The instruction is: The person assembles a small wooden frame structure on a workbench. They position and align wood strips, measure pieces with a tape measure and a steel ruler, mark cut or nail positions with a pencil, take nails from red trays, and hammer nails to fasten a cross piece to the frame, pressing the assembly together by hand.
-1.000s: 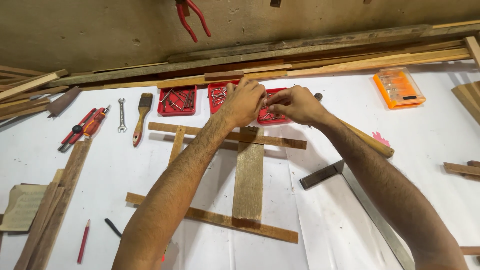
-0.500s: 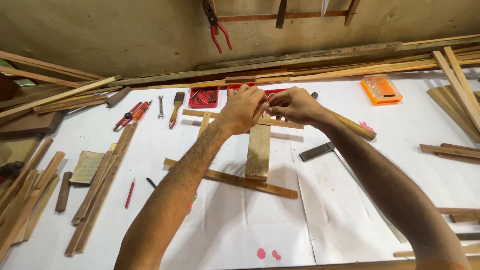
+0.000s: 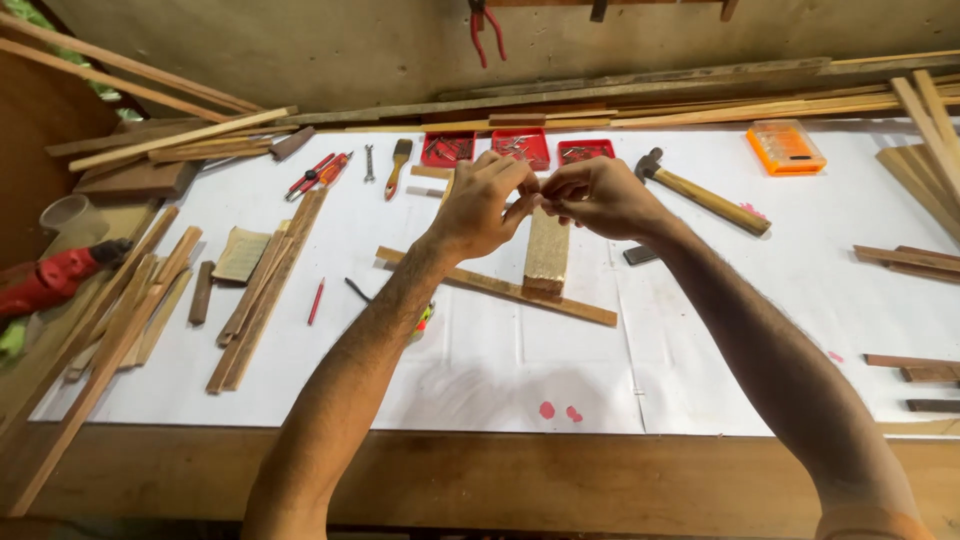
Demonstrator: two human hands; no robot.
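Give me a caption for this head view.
Both hands, left hand and right hand, meet above a short plank on a cluttered workbench.

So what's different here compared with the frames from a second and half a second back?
Mostly the view: it has pulled back, so the bench's near edge and the wood strips at the left now show. The left hand and right hand stay fingertip to fingertip above the short plank; whether they pinch anything is too small to tell. Plank, hammer and red trays have not moved.
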